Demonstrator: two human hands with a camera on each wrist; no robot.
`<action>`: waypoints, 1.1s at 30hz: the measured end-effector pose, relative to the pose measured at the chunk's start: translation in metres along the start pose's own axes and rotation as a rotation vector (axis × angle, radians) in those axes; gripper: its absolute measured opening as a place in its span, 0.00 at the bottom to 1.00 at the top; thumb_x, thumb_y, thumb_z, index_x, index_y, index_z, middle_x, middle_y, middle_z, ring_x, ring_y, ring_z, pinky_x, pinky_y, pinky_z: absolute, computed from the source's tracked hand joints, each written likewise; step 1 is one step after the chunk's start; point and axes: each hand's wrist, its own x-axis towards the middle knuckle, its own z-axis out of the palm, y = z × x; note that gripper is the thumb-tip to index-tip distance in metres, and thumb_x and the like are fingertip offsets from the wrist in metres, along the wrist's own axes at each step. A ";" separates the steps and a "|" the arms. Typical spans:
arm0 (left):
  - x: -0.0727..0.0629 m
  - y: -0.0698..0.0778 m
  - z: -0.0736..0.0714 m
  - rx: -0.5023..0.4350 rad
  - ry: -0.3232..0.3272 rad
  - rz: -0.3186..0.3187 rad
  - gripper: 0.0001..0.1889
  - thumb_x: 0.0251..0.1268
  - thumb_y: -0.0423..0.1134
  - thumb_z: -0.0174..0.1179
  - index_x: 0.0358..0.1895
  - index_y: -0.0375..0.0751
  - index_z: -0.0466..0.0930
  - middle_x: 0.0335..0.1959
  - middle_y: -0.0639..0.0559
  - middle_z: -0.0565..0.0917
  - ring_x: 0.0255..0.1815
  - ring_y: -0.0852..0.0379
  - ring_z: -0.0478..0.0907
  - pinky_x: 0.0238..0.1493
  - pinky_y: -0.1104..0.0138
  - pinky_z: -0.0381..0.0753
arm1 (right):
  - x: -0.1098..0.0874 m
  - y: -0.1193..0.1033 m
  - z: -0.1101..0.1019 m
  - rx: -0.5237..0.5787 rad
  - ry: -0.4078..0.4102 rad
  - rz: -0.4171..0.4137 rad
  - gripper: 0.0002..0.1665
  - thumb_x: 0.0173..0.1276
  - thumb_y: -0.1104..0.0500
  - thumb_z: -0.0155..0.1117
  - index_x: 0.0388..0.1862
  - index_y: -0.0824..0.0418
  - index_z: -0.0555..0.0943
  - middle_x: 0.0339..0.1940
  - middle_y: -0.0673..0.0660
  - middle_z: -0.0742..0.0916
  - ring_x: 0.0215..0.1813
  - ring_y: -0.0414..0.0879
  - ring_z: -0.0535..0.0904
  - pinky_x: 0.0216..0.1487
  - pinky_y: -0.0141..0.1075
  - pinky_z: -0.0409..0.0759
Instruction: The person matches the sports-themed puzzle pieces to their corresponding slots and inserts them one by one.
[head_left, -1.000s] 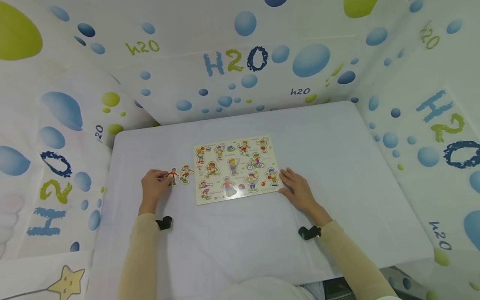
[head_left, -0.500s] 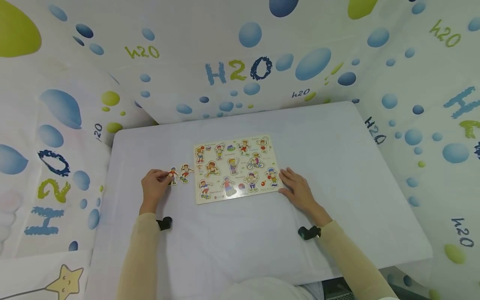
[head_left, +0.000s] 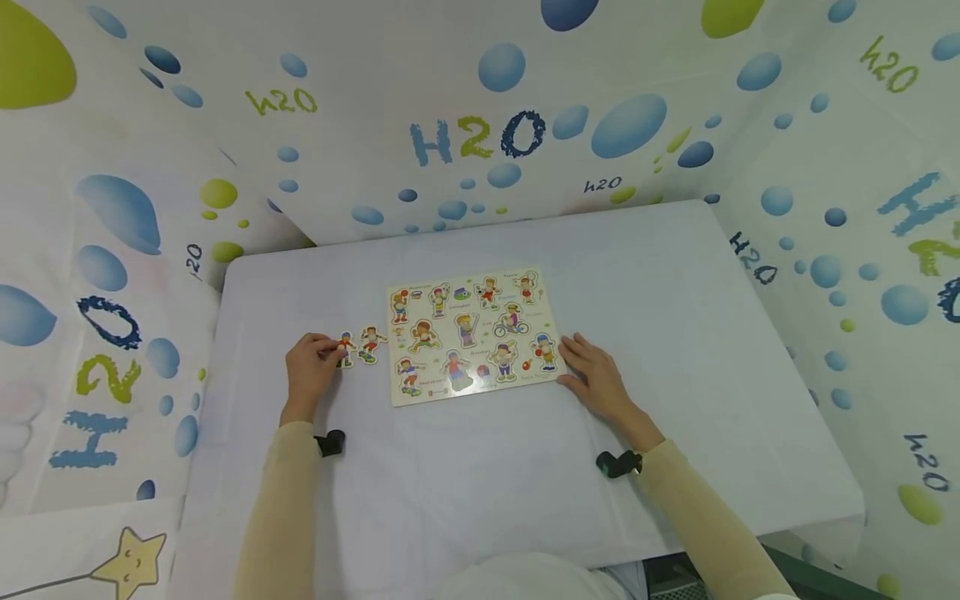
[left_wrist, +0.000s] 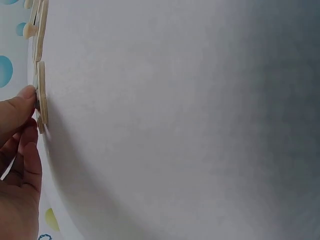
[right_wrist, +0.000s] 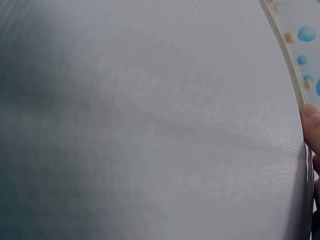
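My left hand (head_left: 309, 371) pinches a flat wooden puzzle piece (head_left: 345, 350), shaped like a child figure, between thumb and fingers. In the left wrist view that piece (left_wrist: 41, 92) shows edge-on, the thumb against its face. A second figure piece (head_left: 370, 344), a child on a skateboard, lies just right of it, beside the board's left edge. The wooden puzzle board (head_left: 480, 354) lies face up with several sport figures. My right hand (head_left: 596, 379) rests at its right edge, fingers extended; the right wrist view shows the thumb (right_wrist: 311, 120) touching the board's rim.
A white cloth covers the table (head_left: 480, 483). Printed curtains (head_left: 337, 150) with blue and green drops hang behind and at both sides. A dark object (head_left: 677, 579) stands below the table's front edge.
The left hand has shifted very slightly up and right at the held piece. The right hand and the board stay in place; the right curtain has shifted in view.
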 end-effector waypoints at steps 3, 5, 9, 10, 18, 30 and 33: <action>0.000 0.000 0.001 0.005 0.000 0.003 0.08 0.60 0.28 0.64 0.37 0.22 0.84 0.42 0.33 0.80 0.41 0.38 0.78 0.44 0.51 0.75 | 0.000 0.001 0.001 0.000 0.006 -0.002 0.36 0.64 0.54 0.69 0.68 0.64 0.71 0.73 0.59 0.72 0.77 0.58 0.60 0.73 0.57 0.56; -0.001 0.000 0.001 0.002 -0.002 -0.001 0.08 0.60 0.28 0.64 0.37 0.22 0.84 0.42 0.33 0.80 0.42 0.38 0.78 0.45 0.50 0.75 | 0.000 0.001 0.002 0.002 0.008 -0.005 0.36 0.64 0.54 0.69 0.68 0.64 0.71 0.72 0.60 0.72 0.77 0.58 0.60 0.73 0.57 0.56; -0.001 -0.001 0.002 -0.008 0.007 0.005 0.08 0.60 0.27 0.64 0.37 0.21 0.84 0.42 0.33 0.79 0.41 0.37 0.79 0.44 0.50 0.76 | -0.001 0.001 0.003 0.004 0.013 -0.013 0.36 0.64 0.54 0.69 0.68 0.64 0.71 0.73 0.60 0.72 0.77 0.59 0.59 0.73 0.57 0.56; -0.001 -0.001 0.002 -0.010 0.010 0.007 0.08 0.60 0.27 0.64 0.37 0.22 0.84 0.42 0.33 0.79 0.41 0.37 0.79 0.44 0.50 0.76 | -0.001 0.001 0.003 0.005 0.015 -0.013 0.36 0.64 0.54 0.69 0.68 0.64 0.71 0.73 0.60 0.72 0.77 0.59 0.59 0.73 0.57 0.56; -0.002 -0.002 0.002 0.008 0.006 0.008 0.08 0.60 0.27 0.64 0.37 0.21 0.84 0.41 0.32 0.79 0.42 0.36 0.78 0.45 0.49 0.75 | -0.001 0.001 0.004 0.008 0.017 -0.008 0.36 0.64 0.54 0.69 0.69 0.64 0.71 0.73 0.59 0.72 0.77 0.58 0.59 0.73 0.57 0.55; -0.007 0.026 -0.004 -0.029 0.041 0.037 0.08 0.59 0.28 0.65 0.37 0.22 0.84 0.42 0.32 0.80 0.44 0.36 0.76 0.46 0.48 0.74 | -0.001 0.003 0.004 0.015 0.020 -0.018 0.36 0.64 0.54 0.69 0.68 0.65 0.71 0.72 0.61 0.72 0.77 0.60 0.59 0.72 0.58 0.55; -0.009 0.041 0.000 -0.024 0.020 0.030 0.09 0.60 0.29 0.65 0.38 0.23 0.85 0.42 0.33 0.80 0.45 0.37 0.76 0.46 0.48 0.75 | -0.001 0.004 0.004 0.015 0.010 -0.013 0.36 0.64 0.54 0.68 0.69 0.64 0.70 0.73 0.60 0.72 0.77 0.59 0.59 0.72 0.58 0.55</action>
